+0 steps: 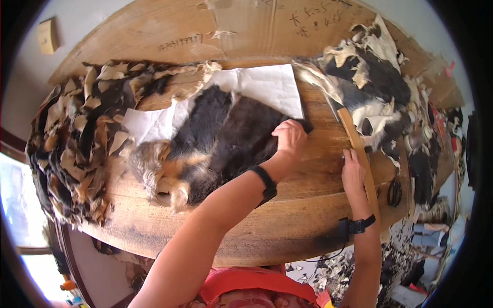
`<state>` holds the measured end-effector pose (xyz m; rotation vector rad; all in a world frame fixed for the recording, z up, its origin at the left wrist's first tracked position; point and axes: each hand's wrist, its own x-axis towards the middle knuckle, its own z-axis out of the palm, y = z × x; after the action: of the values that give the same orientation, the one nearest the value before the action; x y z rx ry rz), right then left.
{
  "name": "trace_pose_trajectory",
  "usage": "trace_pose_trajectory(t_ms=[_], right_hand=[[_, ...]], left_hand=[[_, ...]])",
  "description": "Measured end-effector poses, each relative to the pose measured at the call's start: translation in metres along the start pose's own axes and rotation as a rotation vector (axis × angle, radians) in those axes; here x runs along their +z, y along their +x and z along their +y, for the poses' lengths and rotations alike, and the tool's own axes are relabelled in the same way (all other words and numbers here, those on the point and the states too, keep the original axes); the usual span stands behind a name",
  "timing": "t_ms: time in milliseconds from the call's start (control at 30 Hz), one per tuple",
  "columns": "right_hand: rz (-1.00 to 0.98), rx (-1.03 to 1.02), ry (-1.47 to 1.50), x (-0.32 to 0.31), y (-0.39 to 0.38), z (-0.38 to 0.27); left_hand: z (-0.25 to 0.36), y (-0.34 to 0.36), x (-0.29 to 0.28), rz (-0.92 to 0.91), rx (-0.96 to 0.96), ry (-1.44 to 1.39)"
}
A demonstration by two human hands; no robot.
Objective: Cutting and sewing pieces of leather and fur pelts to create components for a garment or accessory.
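Black, brown and tan furry hide [246, 133] sits mid-frame, folks, partly over a creased white sheet [267, 84] on our worn brown wooden table [292, 220]. We've got our left hand [290, 137] on its right-hand corner, fingers half curled; can't tell if we're pinching it or just pressing. Right of centre, our right hand [353, 167] is loosely curled just beside a long flat wooden strip [353, 131], grip unclear. Patchy fur scraps [77, 149] pile up at frame left.
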<state>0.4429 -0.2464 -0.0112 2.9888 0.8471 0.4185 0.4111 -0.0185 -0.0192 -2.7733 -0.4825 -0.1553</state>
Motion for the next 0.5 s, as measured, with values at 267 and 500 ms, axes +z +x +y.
trace_pose_trajectory(t_ms=[267, 500], right_hand=[[-0.039, -0.077, 0.205, -0.015, 0.021, 0.004], [-0.021, -0.089, 0.278, -0.005, 0.016, 0.033]], left_hand=[[-0.033, -0.011, 0.007, -0.001, 0.211, -0.373], [-0.088, -0.238, -0.014, 0.263, 0.569, -0.308]])
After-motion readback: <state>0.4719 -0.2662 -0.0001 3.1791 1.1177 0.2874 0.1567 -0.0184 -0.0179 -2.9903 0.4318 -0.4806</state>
